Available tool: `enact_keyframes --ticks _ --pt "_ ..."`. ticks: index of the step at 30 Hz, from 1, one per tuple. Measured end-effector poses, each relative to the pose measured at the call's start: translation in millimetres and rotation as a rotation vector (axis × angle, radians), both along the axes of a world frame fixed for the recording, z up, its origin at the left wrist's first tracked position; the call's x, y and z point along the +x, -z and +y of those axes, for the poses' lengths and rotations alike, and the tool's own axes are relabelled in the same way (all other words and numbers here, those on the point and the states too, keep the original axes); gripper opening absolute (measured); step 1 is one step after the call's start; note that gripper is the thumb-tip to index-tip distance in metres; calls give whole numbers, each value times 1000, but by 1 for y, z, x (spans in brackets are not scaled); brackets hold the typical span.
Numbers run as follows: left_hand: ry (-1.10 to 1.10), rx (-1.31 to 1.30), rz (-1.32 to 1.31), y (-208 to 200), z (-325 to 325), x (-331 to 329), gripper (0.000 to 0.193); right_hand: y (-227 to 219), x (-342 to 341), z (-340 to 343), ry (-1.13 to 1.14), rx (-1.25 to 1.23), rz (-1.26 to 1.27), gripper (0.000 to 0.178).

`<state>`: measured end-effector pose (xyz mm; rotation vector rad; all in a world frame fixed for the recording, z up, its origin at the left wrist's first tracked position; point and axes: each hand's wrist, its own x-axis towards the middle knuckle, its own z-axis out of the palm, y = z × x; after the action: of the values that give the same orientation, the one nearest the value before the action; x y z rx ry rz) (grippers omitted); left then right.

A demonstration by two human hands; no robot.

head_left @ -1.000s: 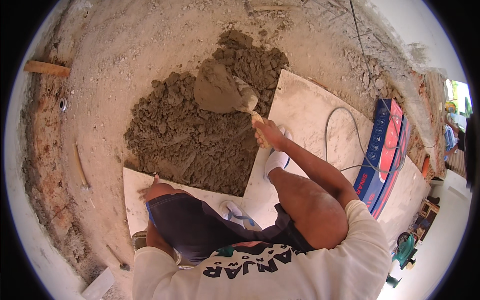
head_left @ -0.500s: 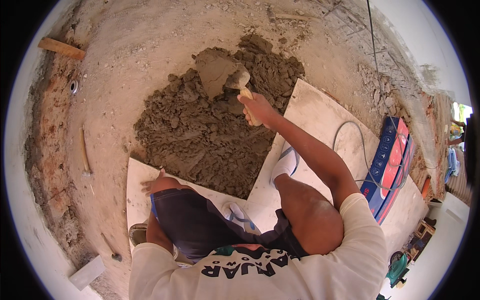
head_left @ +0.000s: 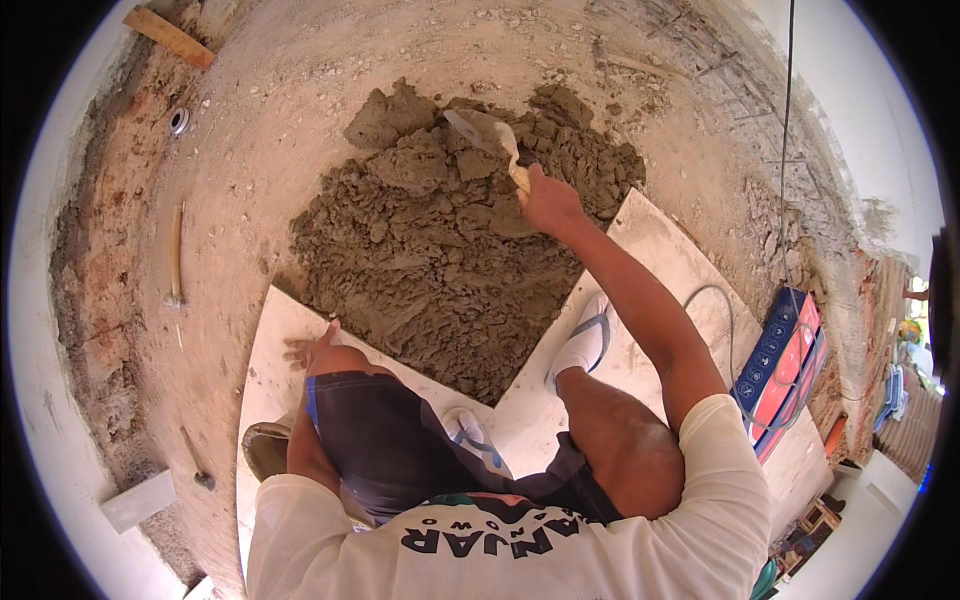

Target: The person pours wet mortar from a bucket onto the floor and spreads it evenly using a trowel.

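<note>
My right hand [head_left: 556,203] is closed around the wooden handle of a trowel [head_left: 483,133]. Its blade rests at the far part of a heap of damp grey-brown mortar [head_left: 430,250], among loose clods. Left of the blade lies a large lump of mortar [head_left: 392,115]. Beside my left knee, my left hand [head_left: 313,348] leans on a pale tile [head_left: 265,365] with its fingers apart, partly hidden by the knee. The heap's near corner fits between this tile and a second pale tile [head_left: 640,250] on the right.
A long blue and red box [head_left: 775,365] with a grey cable lies to the right. Wooden-handled tools [head_left: 177,255] lie on the left and far ground. A wooden board [head_left: 170,38], a white block [head_left: 138,500] and a dark rounded container [head_left: 266,452] are on the left.
The trowel blade has swung farther out and now points left. The smooth mortar at its left is broken up, with a lump farther left. My left hand stays put; the view has shifted.
</note>
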<state>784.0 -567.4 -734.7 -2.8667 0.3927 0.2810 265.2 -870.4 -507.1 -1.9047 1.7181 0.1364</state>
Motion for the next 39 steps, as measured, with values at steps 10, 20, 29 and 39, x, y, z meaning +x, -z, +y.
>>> enact_keyframes --ticks 10,20,29,39 --pt "-188 -103 390 -114 -56 -53 163 -23 -15 7 92 -14 82 42" --pt "-159 -251 499 -110 -52 -52 161 34 -56 -17 -81 -81 212 41" --pt "-120 -228 428 -96 -39 -35 161 5 -66 -45 -77 -57 234 42" --pt "-7 -414 393 -105 -4 -49 138 -26 -6 -137 -112 -128 117 54"
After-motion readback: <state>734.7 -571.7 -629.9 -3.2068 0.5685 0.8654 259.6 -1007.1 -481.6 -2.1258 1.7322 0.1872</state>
